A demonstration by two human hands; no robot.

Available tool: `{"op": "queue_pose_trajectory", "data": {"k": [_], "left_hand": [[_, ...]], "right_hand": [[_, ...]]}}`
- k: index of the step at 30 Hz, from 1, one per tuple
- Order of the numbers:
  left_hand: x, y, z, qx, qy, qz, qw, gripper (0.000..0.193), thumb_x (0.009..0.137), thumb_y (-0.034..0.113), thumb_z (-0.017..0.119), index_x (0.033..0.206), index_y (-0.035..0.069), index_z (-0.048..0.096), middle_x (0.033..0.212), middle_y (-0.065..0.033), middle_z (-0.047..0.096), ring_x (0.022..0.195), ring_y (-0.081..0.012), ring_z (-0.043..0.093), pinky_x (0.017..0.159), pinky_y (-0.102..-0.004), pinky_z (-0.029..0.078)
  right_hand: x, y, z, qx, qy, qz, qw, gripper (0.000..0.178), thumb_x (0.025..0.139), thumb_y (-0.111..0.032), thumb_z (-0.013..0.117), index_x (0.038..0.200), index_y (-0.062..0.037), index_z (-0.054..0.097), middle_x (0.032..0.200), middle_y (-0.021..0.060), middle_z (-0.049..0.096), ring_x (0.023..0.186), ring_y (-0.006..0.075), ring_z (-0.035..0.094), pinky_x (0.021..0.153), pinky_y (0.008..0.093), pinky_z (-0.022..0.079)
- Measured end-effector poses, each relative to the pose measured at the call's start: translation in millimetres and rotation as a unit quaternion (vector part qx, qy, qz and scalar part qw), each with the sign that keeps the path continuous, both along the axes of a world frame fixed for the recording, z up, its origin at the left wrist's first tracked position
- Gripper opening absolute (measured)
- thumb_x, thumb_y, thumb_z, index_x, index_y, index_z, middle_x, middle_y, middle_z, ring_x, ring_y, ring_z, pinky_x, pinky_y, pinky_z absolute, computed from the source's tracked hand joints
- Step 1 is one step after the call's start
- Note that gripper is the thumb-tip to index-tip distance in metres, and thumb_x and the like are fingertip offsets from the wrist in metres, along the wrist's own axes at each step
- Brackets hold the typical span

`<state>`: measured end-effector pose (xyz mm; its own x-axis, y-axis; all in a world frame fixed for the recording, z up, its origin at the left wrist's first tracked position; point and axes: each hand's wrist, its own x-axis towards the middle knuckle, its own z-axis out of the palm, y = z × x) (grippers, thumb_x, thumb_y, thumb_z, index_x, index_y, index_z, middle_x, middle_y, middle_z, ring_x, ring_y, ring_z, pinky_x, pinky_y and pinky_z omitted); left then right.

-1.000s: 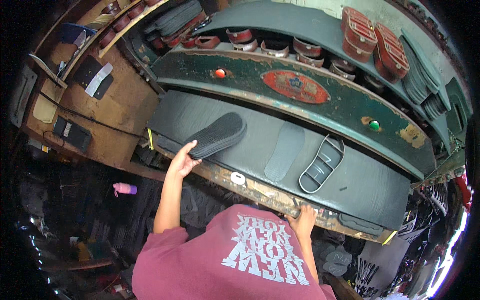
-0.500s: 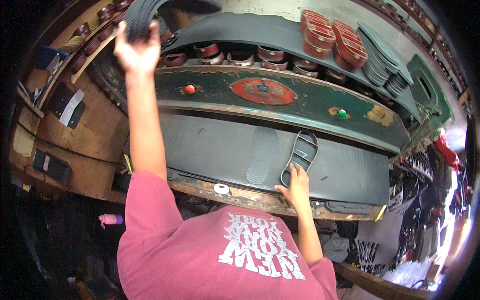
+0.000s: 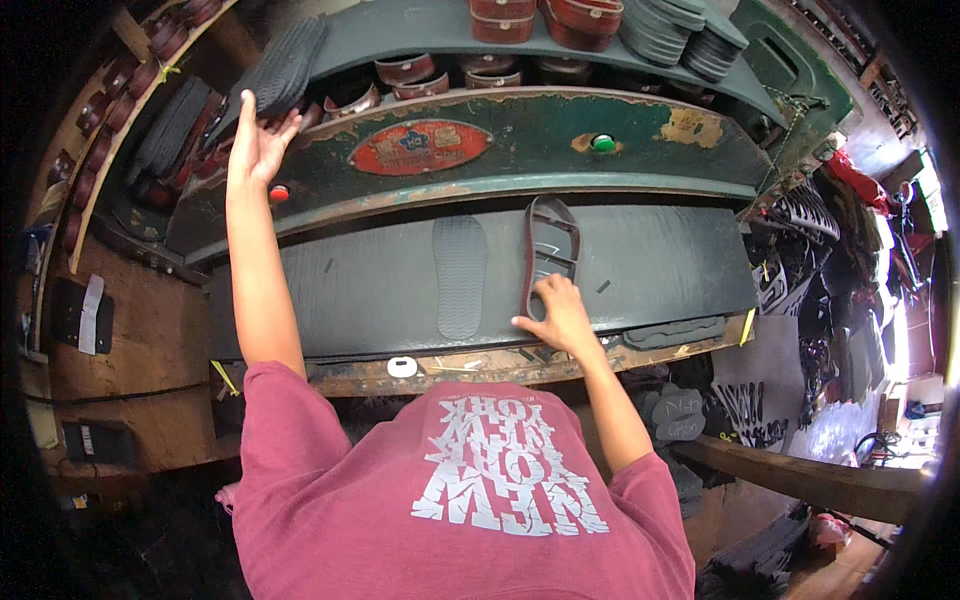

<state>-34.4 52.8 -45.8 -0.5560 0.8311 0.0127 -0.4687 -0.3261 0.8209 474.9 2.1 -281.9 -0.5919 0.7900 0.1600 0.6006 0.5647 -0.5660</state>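
My left hand (image 3: 262,147) is raised at the far left, fingers spread with nothing in them. Just beyond its fingertips, dark ribbed shoe soles (image 3: 287,66) lie on the upper ledge. My right hand (image 3: 558,316) grips the near end of a sole-shaped cutting die (image 3: 531,240), a metal outline with cross bars. The die is on the black cutting pad (image 3: 385,280), and its brownish left wall shows, so it looks slightly tilted. To its left, a patterned sole shape (image 3: 460,275) lies flat on the pad.
A green press beam (image 3: 540,140) with red (image 3: 279,192) and green (image 3: 603,143) buttons spans behind the pad. Red dies (image 3: 503,22) and stacked grey soles (image 3: 655,35) stand above it. A small white case (image 3: 402,367) sits on the wooden front edge.
My left hand has let go of the dark ribbed sole it held up. The die in my right hand now shows more of its side. My view has shifted to the right.
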Motion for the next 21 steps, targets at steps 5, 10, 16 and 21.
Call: {"op": "queue_pose_trajectory", "data": {"k": [5,10,16,21], "left_hand": [[33.2,-41.7,-7.9,0.006,0.071,0.105,0.992,0.069,0.106,0.041,0.058,0.144,-0.011,0.033,0.139,-0.0252,0.047,0.131,-0.0351,0.052,0.117,-0.0475,0.043],[198.4,-88.4,-78.5,-0.029,0.444,0.024,0.895,0.027,0.106,0.028,0.055,0.113,0.002,0.058,0.099,-0.0091,0.065,0.089,-0.0174,0.063,0.083,-0.0340,0.051],[365.9,-107.5,-145.3,-0.039,0.471,-0.372,0.799,0.046,0.091,0.021,0.074,0.131,0.002,0.060,0.122,-0.0179,0.061,0.117,-0.0355,0.062,0.101,-0.0422,0.050],[408.1,-108.6,-161.8,0.027,0.570,-0.298,0.765,0.040,0.089,0.019,0.073,0.122,0.001,0.059,0.114,-0.0156,0.059,0.110,-0.0358,0.060,0.095,-0.0442,0.051]], "right_hand": [[47.2,-1.6,12.1,-0.129,0.239,-0.037,0.962,0.051,0.082,-0.027,0.083,0.117,0.0029,0.062,0.110,0.0134,0.057,0.110,0.0285,0.058,0.101,0.0376,0.045],[63.0,-15.8,3.7,-0.373,0.535,-0.071,0.755,0.085,0.096,-0.063,0.061,0.150,-0.0006,0.039,0.137,0.0093,0.058,0.124,0.0197,0.057,0.107,0.0371,0.045],[50.6,-44.9,-11.7,-0.365,0.721,-0.222,0.546,0.070,0.108,-0.060,0.036,0.142,-0.0015,0.052,0.139,0.0132,0.060,0.125,0.0280,0.059,0.109,0.0460,0.046],[51.9,-51.1,-7.3,-0.381,0.714,-0.250,0.531,0.061,0.110,-0.056,0.034,0.129,-0.0041,0.060,0.122,0.0092,0.066,0.112,0.0236,0.063,0.101,0.0407,0.050]]}}
